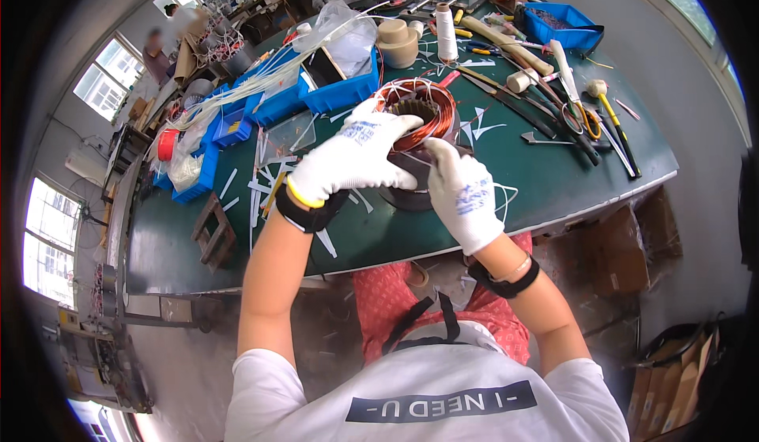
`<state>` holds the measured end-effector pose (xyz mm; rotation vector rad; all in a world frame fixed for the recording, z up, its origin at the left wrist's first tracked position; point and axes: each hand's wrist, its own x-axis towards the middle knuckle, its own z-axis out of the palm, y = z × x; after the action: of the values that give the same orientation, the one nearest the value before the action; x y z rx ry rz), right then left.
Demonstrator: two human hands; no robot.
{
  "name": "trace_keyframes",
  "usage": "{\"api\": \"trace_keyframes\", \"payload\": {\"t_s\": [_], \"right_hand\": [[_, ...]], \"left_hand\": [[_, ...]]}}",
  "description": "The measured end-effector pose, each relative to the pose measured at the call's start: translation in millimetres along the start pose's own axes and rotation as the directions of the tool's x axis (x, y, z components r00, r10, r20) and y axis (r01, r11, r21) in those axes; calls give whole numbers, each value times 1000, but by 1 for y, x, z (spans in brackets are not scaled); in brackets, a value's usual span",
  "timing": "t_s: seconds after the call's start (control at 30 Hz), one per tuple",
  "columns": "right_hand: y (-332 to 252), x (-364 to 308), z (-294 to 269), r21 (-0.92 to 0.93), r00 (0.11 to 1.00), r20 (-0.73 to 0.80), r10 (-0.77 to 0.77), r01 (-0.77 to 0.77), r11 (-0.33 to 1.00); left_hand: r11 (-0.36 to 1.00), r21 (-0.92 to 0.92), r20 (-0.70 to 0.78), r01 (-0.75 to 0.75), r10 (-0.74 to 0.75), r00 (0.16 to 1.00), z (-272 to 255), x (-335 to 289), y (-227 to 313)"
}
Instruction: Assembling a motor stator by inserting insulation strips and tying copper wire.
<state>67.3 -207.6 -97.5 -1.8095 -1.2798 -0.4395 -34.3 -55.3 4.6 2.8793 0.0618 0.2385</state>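
Note:
A motor stator [411, 197] stands upright near the front edge of the green table, its ring of copper windings [444, 118] on top with white lacing around it. My left hand [352, 153], in a white glove, lies against the stator's left side. Its fingers reach over the winding and its thumb is lower down, gripping the ring. At the near right of the ring, my gloved right hand [466, 197] has its fingers curled together by the coil. What they pinch is hidden. A thin white cord [506, 198] loops out beside that hand.
Blue bins [340, 90] line the left, with white sleeving across them. Scissors [581, 118], a mallet [522, 81] and other hand tools lie to the right. Behind the stator stand a thread cone [446, 35] and tape rolls [397, 43]. A wooden block [213, 232] sits front left.

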Motion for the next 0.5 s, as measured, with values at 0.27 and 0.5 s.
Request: {"api": "trace_keyframes", "payload": {"t_s": [0.27,0.5], "right_hand": [[-5,11,-21,401,971,192,143,-211,891],[-3,64,-45,767,981,-64,182,-68,638]], "left_hand": [[998,-1,362,68,-63,930,-22,17,-8],[852,516,-265,-91,260,929,-16,-4,35]]}}
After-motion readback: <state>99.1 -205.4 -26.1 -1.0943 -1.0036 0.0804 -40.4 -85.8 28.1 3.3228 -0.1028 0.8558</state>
